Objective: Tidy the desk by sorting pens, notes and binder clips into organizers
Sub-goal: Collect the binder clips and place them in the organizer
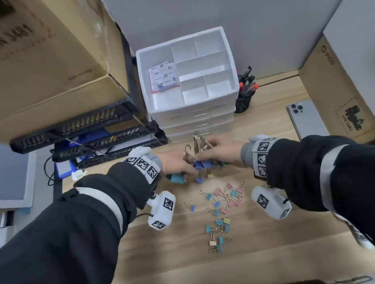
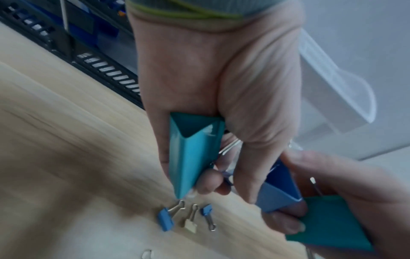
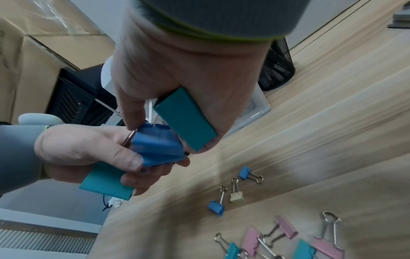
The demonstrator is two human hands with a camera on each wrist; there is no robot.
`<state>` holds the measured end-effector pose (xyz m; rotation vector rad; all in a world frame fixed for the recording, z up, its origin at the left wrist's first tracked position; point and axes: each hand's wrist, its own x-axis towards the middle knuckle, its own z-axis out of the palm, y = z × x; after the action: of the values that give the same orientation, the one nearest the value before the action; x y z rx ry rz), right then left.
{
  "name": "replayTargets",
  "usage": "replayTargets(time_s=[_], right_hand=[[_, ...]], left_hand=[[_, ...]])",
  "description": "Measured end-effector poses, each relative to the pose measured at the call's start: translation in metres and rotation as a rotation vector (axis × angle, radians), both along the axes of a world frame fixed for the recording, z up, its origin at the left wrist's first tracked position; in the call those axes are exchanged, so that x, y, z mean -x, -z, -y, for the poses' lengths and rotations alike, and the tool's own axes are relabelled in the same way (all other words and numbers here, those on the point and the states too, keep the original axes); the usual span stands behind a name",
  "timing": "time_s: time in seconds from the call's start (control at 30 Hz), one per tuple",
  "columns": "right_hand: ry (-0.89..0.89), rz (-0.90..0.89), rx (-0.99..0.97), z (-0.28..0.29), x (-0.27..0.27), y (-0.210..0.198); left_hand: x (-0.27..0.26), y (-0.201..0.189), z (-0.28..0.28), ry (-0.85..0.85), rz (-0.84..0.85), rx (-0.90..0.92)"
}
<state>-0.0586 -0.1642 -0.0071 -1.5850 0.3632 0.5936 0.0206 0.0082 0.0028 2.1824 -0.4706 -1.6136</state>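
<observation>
Honestly can't count the big binder clips (image 1: 202,163) from the head view, both hands cover that bunch. The desk (image 2: 66,157) is smeared with blur in the left wrist view, and the pink clips (image 3: 286,227) get cut off at the right wrist view's bottom edge.

We count two large teal binder clips (image 3: 185,119) and one large blue binder clip (image 3: 158,146) in hand, one white compartment organizer (image 1: 187,70), one phone (image 1: 305,118), and one mesh pen cup (image 1: 245,102).
</observation>
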Motion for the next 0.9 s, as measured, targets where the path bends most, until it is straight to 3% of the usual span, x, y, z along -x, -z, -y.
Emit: replayTargets(time_s=[0.3, 0.53, 0.9], right_hand=[[0.051, -0.031, -0.148, -0.004, 0.018, -0.029], [0.296, -0.171, -0.310, -0.001, 0.006, -0.066], [0.198, -0.008, -0.258, 0.041, -0.043, -0.153]], left_hand=[[0.022, -0.039, -0.001, -0.203, -0.100, -0.065], [0.013, -0.084, 0.004, -0.406, -0.060, 0.032], [-0.029, -0.167, 0.041, -0.426, 0.005, 0.188]])
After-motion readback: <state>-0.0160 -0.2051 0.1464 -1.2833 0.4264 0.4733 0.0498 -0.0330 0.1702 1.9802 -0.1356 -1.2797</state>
